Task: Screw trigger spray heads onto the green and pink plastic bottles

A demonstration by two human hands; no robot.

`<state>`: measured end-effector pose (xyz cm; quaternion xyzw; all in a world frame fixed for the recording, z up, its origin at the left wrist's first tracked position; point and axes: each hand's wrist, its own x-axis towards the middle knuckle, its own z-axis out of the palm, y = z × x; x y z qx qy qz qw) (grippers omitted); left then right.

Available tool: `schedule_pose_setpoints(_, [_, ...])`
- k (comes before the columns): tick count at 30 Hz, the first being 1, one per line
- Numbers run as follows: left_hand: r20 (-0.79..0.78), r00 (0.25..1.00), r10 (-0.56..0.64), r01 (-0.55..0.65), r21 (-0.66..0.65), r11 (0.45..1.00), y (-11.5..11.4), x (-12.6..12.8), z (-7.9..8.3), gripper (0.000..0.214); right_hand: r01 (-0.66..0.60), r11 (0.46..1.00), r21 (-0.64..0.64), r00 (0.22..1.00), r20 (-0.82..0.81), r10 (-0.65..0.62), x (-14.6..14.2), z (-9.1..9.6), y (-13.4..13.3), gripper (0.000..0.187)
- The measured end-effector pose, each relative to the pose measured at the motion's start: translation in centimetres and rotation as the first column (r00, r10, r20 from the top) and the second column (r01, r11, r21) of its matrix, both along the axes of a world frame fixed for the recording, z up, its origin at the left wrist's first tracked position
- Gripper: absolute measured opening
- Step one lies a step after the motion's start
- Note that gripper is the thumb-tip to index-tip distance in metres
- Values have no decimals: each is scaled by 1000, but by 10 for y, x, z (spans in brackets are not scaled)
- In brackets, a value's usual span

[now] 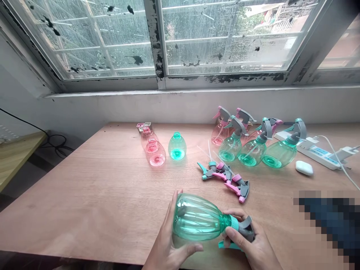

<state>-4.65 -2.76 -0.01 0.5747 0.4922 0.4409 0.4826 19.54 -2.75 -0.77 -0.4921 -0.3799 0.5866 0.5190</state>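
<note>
A green translucent spray bottle (198,217) lies on its side in the air above the table's near part, its base to the left and its neck to the right. My left hand (173,238) is wrapped round the base end, thumb below and fingers behind. At the neck, my right hand (247,240) grips the grey and turquoise spray head (236,225) with thumb and fingers at the collar. The turquoise trigger (229,245) points downward toward me. Some of the right fingers are hidden behind the spray head.
Loose spray heads (227,178) lie beyond my hands. Two pink bottles (156,153) and a green bottle (177,147) stand without heads. Several bottles with heads (251,152) stand at back right, near a power strip (320,152) and a white case (304,168). A window is behind.
</note>
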Motion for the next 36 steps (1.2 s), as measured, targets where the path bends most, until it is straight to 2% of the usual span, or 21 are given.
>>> schedule_pose_setpoints(9, [8,1000,14,-14,-79,997,-2,-1,8,99,-2,1000,-2,1000,6,2,1,-4,0,52])
schedule_pose_setpoints(15, [-25,999,40,-41,-53,998,-1,0,7,97,-9,1000,-3,1000,-22,9,0,-2,0,51])
schedule_pose_setpoints(19, [-23,1000,6,-8,-47,999,-1,-2,10,103,-19,1000,4,999,-26,19,-1,0,0,51])
schedule_pose_setpoints(30, [-57,998,15,-17,-42,999,0,-1,12,81,-6,1000,-14,999,-44,5,1,-5,0,51])
schedule_pose_setpoints(36, [14,1000,22,-21,-76,997,-2,-2,12,92,-26,1000,-6,999,34,26,-2,4,-1,52])
